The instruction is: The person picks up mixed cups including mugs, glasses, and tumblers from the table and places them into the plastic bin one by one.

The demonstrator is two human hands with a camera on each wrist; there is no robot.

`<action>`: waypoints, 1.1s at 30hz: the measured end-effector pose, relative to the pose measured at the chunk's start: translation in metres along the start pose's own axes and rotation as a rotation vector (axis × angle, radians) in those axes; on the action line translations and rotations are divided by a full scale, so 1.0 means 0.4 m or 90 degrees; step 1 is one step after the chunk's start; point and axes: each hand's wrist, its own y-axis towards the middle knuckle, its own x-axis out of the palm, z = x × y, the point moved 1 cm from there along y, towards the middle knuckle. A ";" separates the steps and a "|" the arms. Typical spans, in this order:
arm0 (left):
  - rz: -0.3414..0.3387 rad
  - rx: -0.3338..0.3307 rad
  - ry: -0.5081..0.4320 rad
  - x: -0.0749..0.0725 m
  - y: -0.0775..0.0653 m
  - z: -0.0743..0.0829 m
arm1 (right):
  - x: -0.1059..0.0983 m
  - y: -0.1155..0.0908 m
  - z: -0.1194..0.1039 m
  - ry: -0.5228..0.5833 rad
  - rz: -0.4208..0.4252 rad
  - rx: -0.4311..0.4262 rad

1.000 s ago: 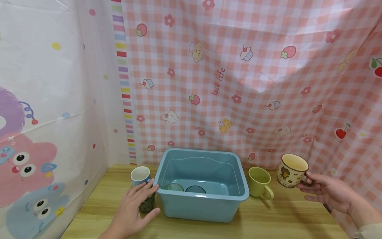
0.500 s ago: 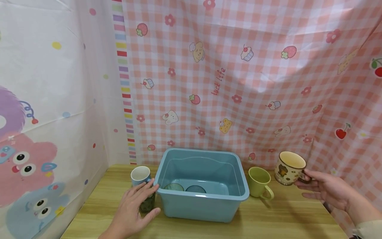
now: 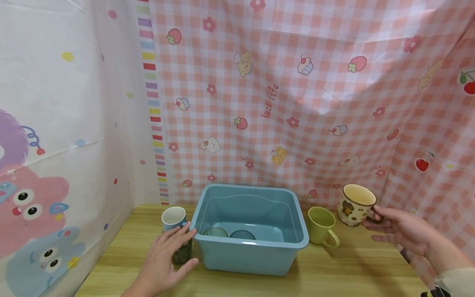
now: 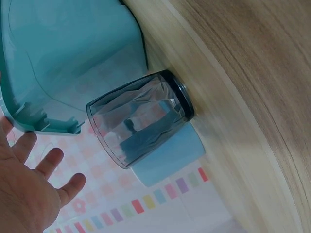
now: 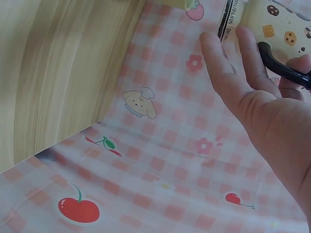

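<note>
By its dark handle, my right hand [image 3: 408, 233] holds a cream mug [image 3: 356, 205] with a bear and cookie pattern, raised above the table at the right. The right wrist view shows fingers around the black mug handle [image 5: 284, 70]. My left hand [image 3: 163, 255] has its fingers extended, with fingertips at the left rim of a blue plastic basin [image 3: 252, 258]. Beneath that hand stands a dark clear glass [image 4: 141, 119], partly hidden in the head view. Behind it is a light-blue mug [image 3: 173, 218] with a white inside.
Two glass rims show inside the basin, a greenish glass [image 3: 215, 232] and a darker glass [image 3: 242, 235]. An olive-green mug [image 3: 322, 225] stands close to the basin's right side. The wooden table [image 3: 334, 272] ends at checked cloth [image 3: 259, 103] behind and right.
My right hand has carried the cream mug a little left and upward. The left hand stays at the basin rim. The head view has shifted very slightly.
</note>
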 end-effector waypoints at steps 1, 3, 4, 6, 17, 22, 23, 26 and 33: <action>0.001 0.001 0.001 0.000 0.000 0.001 | 0.002 0.001 -0.003 0.000 -0.001 -0.001; 0.002 0.002 0.002 0.000 0.001 0.001 | 0.007 0.003 -0.009 -0.003 0.001 -0.001; 0.003 0.002 0.003 0.000 0.001 0.001 | 0.010 0.005 -0.013 -0.007 0.003 -0.001; 0.005 0.002 0.006 0.000 0.000 0.000 | 0.015 0.007 -0.020 -0.014 0.008 0.002; 0.003 0.000 0.004 0.002 -0.003 -0.002 | 0.035 0.014 -0.038 -0.014 0.002 -0.012; 0.003 0.003 0.007 0.002 -0.002 -0.002 | 0.047 0.018 -0.044 -0.039 0.023 0.000; 0.003 0.003 0.007 0.002 -0.002 -0.002 | 0.049 0.019 -0.045 -0.040 0.025 0.000; 0.005 0.005 0.004 0.001 -0.001 0.000 | 0.054 0.022 -0.048 -0.038 0.023 -0.002; 0.007 0.006 -0.001 0.000 -0.001 0.004 | 0.064 0.033 -0.057 -0.047 0.020 -0.010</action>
